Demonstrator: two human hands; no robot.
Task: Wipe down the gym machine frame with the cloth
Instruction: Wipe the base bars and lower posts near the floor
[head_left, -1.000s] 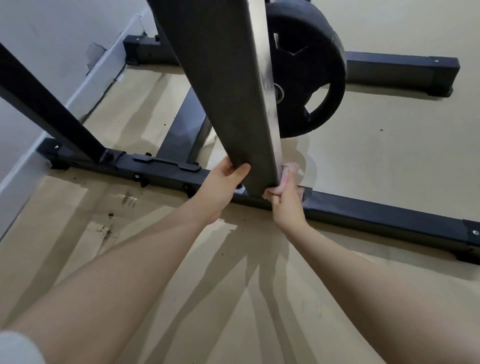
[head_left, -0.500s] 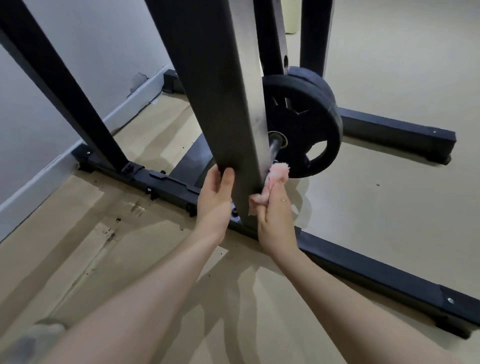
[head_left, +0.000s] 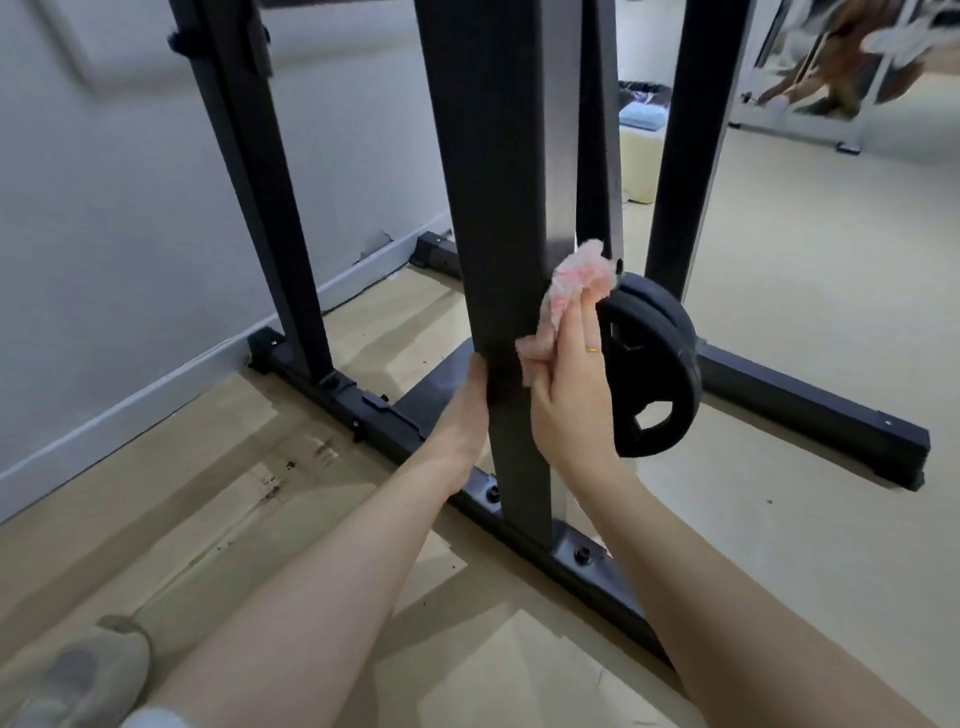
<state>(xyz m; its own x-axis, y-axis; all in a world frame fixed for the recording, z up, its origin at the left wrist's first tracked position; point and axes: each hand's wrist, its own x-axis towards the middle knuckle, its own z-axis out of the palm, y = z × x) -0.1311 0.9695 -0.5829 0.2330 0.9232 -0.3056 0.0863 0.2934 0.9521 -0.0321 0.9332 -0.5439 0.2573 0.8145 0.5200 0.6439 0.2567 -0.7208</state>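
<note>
Pink cloth (head_left: 566, 306) gripped by right hand (head_left: 569, 400) fingers against the black upright (head_left: 511, 208); left hand (head_left: 465, 410) grips its other side; weight plate (head_left: 652, 374) just behind.

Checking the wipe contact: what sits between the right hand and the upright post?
In the head view, the pink cloth lies between the right hand and the post, bunched against its right edge.
</note>
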